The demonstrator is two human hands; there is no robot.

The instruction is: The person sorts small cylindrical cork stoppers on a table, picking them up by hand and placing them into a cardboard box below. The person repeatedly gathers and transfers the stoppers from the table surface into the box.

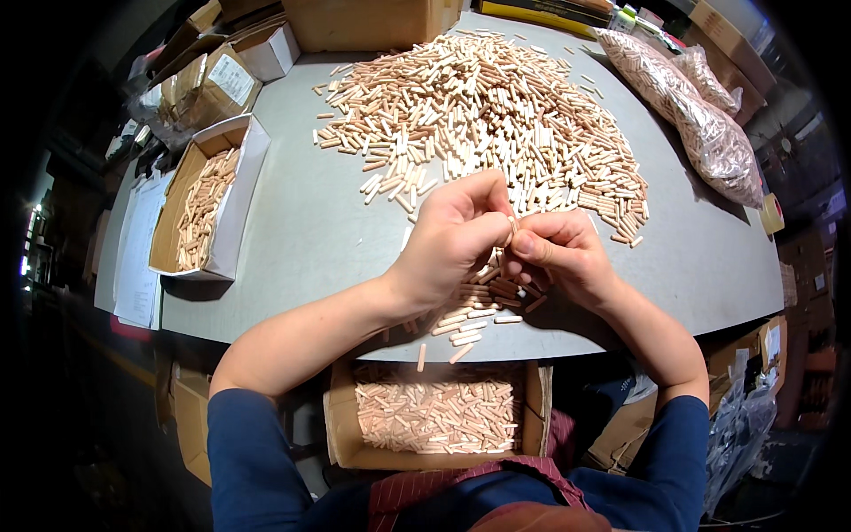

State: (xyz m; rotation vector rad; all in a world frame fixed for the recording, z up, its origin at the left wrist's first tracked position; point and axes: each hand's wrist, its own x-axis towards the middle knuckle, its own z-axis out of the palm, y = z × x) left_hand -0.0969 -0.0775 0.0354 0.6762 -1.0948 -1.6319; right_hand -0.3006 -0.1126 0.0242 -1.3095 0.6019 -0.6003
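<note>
My left hand (454, 238) and my right hand (566, 254) meet above the near part of the table, fingertips pinched together. Between them shows a sliver of a wooden dowel (513, 227), mostly covered by the fingers. Just beyond my hands, a broad heap of short wooden dowels (496, 106) spreads over the grey table (284, 293). Under my hands lies a smaller group of loose dowels (468, 326), reaching the near edge and partly hidden. Below that edge, close to my body, stands an open cardboard box (342, 430) with many dowels inside.
At the left, a white-sided box (252, 168) holds more dowels, beside paper sheets (140, 253). Cardboard boxes (363, 25) stand along the back. Clear bags of dowels (709, 137) lie at the right, near a tape roll (772, 215).
</note>
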